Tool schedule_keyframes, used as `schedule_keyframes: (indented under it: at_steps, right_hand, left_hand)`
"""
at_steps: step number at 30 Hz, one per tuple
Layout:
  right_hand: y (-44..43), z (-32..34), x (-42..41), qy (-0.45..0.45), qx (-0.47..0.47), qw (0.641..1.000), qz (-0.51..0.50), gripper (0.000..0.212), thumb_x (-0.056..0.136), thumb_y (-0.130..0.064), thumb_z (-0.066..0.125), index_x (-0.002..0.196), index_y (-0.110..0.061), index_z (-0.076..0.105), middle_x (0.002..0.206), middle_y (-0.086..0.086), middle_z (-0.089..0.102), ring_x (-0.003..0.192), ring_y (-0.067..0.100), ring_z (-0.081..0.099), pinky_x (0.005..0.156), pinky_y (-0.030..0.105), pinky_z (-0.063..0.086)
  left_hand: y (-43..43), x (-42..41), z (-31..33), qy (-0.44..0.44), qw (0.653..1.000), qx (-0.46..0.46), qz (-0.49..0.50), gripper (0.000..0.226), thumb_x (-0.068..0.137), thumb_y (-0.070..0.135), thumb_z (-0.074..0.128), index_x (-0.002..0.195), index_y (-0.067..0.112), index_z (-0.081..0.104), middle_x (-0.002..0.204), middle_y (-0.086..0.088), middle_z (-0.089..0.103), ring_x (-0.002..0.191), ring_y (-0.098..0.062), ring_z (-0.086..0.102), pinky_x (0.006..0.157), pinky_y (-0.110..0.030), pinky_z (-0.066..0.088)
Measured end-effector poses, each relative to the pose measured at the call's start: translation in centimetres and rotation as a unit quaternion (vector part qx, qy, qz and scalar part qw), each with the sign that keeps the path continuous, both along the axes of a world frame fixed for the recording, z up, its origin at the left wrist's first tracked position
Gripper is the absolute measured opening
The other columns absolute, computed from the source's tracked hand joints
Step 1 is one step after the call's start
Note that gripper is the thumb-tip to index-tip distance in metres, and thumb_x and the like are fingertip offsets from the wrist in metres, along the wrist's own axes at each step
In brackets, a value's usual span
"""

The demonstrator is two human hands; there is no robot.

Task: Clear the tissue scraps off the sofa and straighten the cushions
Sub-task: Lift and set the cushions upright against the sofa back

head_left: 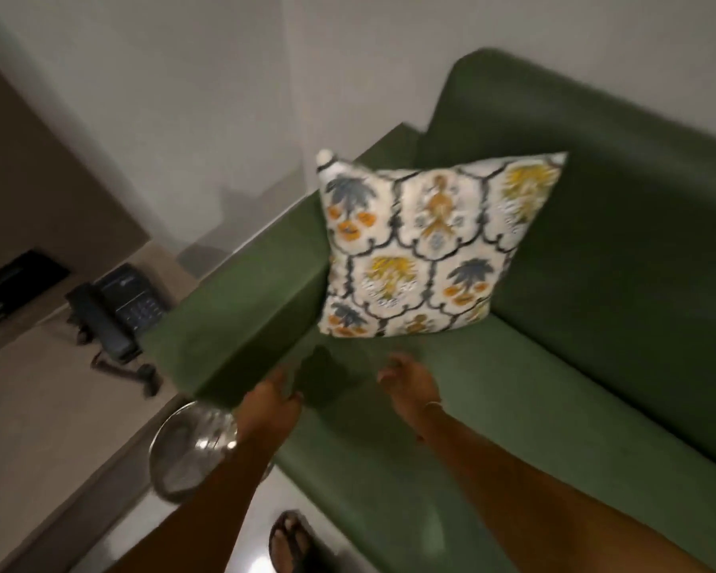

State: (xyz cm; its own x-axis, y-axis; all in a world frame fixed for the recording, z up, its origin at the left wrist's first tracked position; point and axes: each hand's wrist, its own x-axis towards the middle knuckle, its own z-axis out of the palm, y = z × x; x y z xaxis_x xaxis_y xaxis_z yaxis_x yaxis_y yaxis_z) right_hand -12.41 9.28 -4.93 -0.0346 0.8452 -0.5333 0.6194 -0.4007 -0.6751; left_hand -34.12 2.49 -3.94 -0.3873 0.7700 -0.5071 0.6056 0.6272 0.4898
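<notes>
A patterned white cushion (426, 246) with blue, orange and yellow motifs stands upright in the left corner of the green sofa (596, 366), leaning against the armrest and backrest. My left hand (271, 401) hovers at the front end of the armrest, fingers loosely spread and holding nothing. My right hand (410, 386) hangs just above the seat, below the cushion, with relaxed fingers and nothing in it. Neither hand touches the cushion. No tissue scraps show on the visible seat. The frame is motion-blurred.
A round metal bin (187, 452) stands on the floor by the armrest's front, partly behind my left forearm. A black desk phone (116, 308) sits on a low beige ledge to the left. My sandalled foot (290, 543) is on the floor.
</notes>
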Motion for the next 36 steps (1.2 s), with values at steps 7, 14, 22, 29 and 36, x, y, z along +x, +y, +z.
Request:
schedule_keyframes:
  at_steps: [7,14,22,29,36]
  right_hand:
    - [11.5,4.9,11.3,-0.019,0.136,0.955,-0.263,0.060,0.080,-0.012,0.064,0.136,-0.018,0.044,0.135,0.012,0.056,0.122,0.032,0.053,0.106,0.046,0.044]
    - [16.1,4.3,12.0,0.116,0.074,0.967,-0.216,0.075,0.071,0.005,0.059,0.138,-0.025,0.045,0.128,0.010,0.062,0.119,0.032,0.056,0.103,0.049,0.047]
    - [9.1,6.0,16.1,0.235,0.145,0.890,-0.363,0.076,0.062,0.019,0.062,0.126,-0.021,0.055,0.117,0.003,0.067,0.110,0.025,0.061,0.093,0.051,0.053]
    - [4.2,6.2,22.0,0.244,0.170,0.820,-0.489,0.069,0.064,0.019,0.060,0.121,-0.020,0.053,0.118,0.006,0.067,0.109,0.030,0.061,0.090,0.059,0.053]
    - [4.2,2.9,23.6,0.186,0.106,0.868,-0.449,0.076,0.072,-0.006,0.070,0.135,-0.037,0.043,0.130,0.001,0.062,0.120,0.028,0.055,0.101,0.054,0.048]
  left_hand:
    - [12.3,5.5,2.7,-0.131,0.987,0.071,0.062,0.088,0.071,0.028,0.079,0.145,0.020,0.033,0.142,-0.012,0.051,0.128,-0.032,0.050,0.109,-0.046,0.038]
    - [17.4,7.6,1.8,-0.281,0.939,0.101,0.172,0.078,0.063,0.011,0.077,0.132,0.029,0.045,0.125,-0.004,0.061,0.107,-0.033,0.059,0.088,-0.051,0.052]
    - [18.5,12.6,3.7,-0.295,0.947,0.100,0.079,0.065,0.052,0.007,0.066,0.105,0.043,0.057,0.114,0.003,0.066,0.108,-0.024,0.059,0.096,-0.052,0.049]
    - [22.7,20.7,4.9,-0.289,0.956,0.030,-0.042,0.068,0.055,0.001,0.061,0.119,0.026,0.055,0.113,-0.002,0.065,0.108,-0.028,0.057,0.092,-0.047,0.051]
    - [22.2,21.2,3.2,-0.241,0.968,0.018,-0.068,0.059,0.066,0.000,0.063,0.119,0.025,0.053,0.108,0.000,0.064,0.105,-0.028,0.057,0.082,-0.038,0.050]
